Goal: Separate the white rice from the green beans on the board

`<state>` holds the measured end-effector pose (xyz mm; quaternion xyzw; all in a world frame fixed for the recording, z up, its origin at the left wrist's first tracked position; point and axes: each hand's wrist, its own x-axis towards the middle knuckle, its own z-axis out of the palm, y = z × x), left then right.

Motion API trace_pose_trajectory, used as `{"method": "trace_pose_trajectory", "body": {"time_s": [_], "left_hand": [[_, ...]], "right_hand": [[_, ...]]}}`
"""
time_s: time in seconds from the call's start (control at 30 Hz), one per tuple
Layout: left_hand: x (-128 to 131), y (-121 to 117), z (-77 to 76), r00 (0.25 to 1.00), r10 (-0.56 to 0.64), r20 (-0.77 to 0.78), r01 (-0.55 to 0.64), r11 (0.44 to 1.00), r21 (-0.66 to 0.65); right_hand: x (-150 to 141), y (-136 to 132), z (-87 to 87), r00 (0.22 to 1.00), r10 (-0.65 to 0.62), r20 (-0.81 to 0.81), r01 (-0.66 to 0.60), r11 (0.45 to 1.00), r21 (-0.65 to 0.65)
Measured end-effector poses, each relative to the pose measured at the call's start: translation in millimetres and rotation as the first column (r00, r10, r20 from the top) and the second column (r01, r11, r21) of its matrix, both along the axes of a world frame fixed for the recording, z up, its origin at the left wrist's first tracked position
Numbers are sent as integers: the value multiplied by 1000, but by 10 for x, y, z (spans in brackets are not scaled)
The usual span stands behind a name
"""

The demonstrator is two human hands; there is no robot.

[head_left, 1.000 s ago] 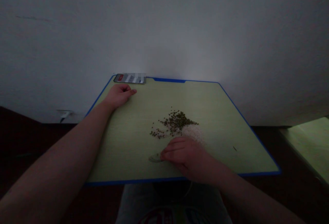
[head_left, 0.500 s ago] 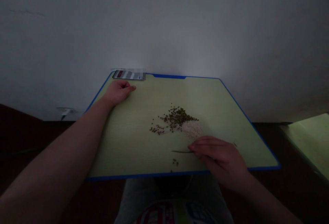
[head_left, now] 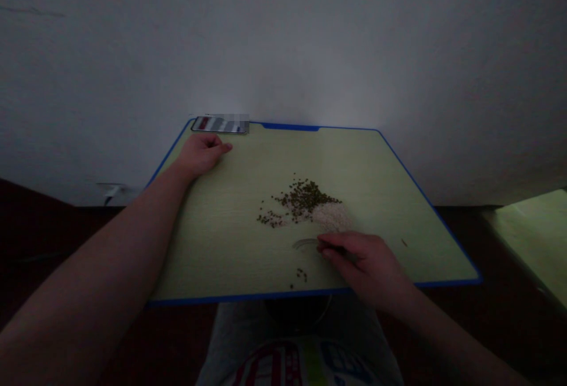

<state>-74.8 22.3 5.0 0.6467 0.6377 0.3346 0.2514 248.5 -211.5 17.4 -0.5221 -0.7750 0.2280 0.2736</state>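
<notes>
Spoon (head_left: 305, 245) lay just left of my right hand (head_left: 359, 266), bowl toward the left, long axis running roughly left-right across the board, handle end pinched under my fingertips (head_left: 326, 243). Right hand was the nearer one by far and held narrow on it; the spoon looked shallow, pale and thin, hard to make out in this light. Pile of green mung beans (head_left: 303, 199) sat up-board of the spoon, touching a mound of white rice (head_left: 332, 216) on its right side, with stray beans (head_left: 301, 277) nearer the front edge. Left hand (head_left: 201, 154) was well away near the far left corner, fingers loosely curled, holding nothing, just below a phone (head_left: 220, 124). All of it was on a green board (head_left: 287, 127) with a blue rim.
</notes>
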Motion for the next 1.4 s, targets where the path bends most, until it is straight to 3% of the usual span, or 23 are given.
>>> {"method": "trace_pose_trajectory", "body": {"time_s": [0.2, 0.4, 0.87, 0.97, 1.07, 1.23, 1.4], "left_hand": [[-6, 9, -7, 1000, 0, -12, 0, 1000, 5], [-20, 22, -26, 1000, -17, 1, 17, 1000, 14], [-15, 26, -29, 1000, -5, 8, 5, 1000, 12], [-14, 23, -23, 1000, -9, 4, 9, 1000, 10], [-6, 14, -6, 1000, -27, 5, 27, 1000, 3], [0, 10, 2, 1000, -25, -3, 25, 1000, 6], [-16, 25, -24, 999, -37, -3, 37, 999, 23]], "right_hand": [[-214, 130, -7, 994, 109, 23, -105, 987, -120], [-300, 135, 68, 961, 278, -13, -275, 941, -200], [-165, -148, 18, 989, 135, -58, -144, 974, -175], [-157, -224, 9, 989, 133, -63, -140, 984, -113], [-174, -291, -7, 985, 160, -62, -157, 986, 58], [-329, -319, -88, 966, 191, 176, -246, 889, 386], [-554, -260, -152, 928, 168, 331, -313, 832, 457]]}}
